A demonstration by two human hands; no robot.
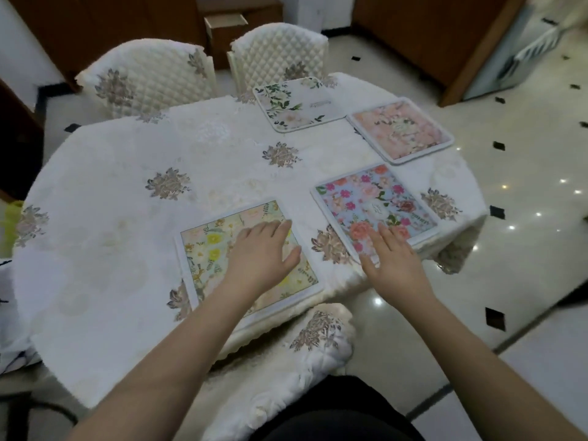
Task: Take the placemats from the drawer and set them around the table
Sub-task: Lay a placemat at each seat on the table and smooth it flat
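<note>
- Placemats: four square flowered mats lie flat on the table [111, 249], which is covered by a white quilted cloth with grey-brown flower motifs.
- Yellow placemat [216, 243]: lies at the near edge of the table, slightly turned, directly under the left hand; its near border reaches the table's edge.
- Blue placemat [366, 198]: lies just to the right of the yellow one, apart from it, with pink and red blossoms; its near corner sits under the right hand's fingers.
- Pink placemat [401, 132]: lies beyond the blue one, near the table's right side.
- White placemat [297, 103]: has green leaves, lies at the far edge, just beside the pink one, in front of a chair.
- Left hand [261, 253]: flat, palm down, fingers straight and spread, pressing on the yellow placemat; it grasps nothing.
- Right hand [394, 262]: fingers extended and relaxed, their tips over the blue placemat's near corner; whether they touch it cannot be told; it grasps nothing.
- Chairs: two with white quilted covers [152, 78] [280, 55] stand at the far side; a third covered chair [305, 354] stands at the near side, beneath the arms.
- Drawer [226, 22]: stands pulled open in the brown cabinet behind the far chairs.
</note>
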